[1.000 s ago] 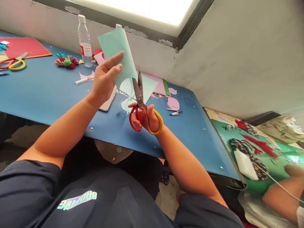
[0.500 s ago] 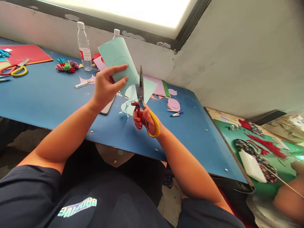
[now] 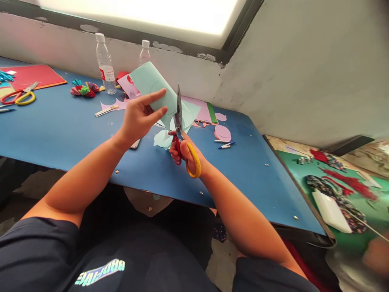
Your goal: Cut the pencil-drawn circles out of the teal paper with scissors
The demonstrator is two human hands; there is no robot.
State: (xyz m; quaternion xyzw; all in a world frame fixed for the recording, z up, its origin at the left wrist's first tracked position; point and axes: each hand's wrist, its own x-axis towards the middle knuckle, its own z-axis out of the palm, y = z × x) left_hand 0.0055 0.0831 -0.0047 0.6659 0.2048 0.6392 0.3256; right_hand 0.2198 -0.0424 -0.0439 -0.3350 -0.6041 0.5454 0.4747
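Observation:
My left hand (image 3: 141,115) pinches a folded sheet of light green paper (image 3: 148,79) with a circle drawn on it, holding it above the table. My right hand (image 3: 185,154) grips scissors (image 3: 179,117) with one red and one yellow handle, the blades pointing up and slightly apart. The blades stand at the right edge of the paper, beside the drawn line; whether they touch it is hard to tell. Beneath lie pale green paper pieces (image 3: 162,139), some rounded. A phone-like flat object (image 3: 135,144) is mostly hidden under my left wrist.
Pink paper circles (image 3: 223,133) and pens (image 3: 225,146) lie to the right on the blue table (image 3: 243,174). At the back stand two plastic bottles (image 3: 106,73). Far left are another pair of scissors (image 3: 22,95) and red sheets (image 3: 39,77). A green table (image 3: 291,162) with red fringe adjoins on the right.
The green paper has tilted and come lower, nearer the scissors' right-hand side. The scissors have shifted slightly left, and their blades look closer together. Both hands keep their hold.

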